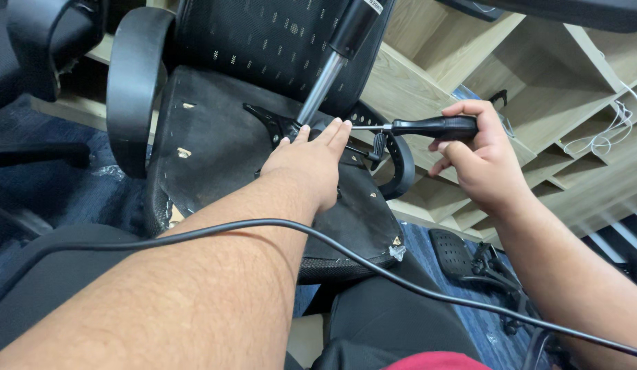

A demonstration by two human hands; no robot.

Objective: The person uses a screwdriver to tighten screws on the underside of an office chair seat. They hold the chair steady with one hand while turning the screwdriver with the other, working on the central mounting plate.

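A black office chair lies tipped over, the underside of its seat facing me. My left hand rests flat on the black metal mechanism plate at the base of the silver gas cylinder, fingers straight and together. My right hand grips the black handle of a screwdriver. Its thin shaft points left, and the tip reaches the mechanism just beyond my left fingertips. The tip itself is hidden by those fingers.
The chair's armrest curves at the left, its mesh back behind. Pale wooden shelving stands at the right. A black cable crosses my arms. Another black chair part lies on the blue carpet.
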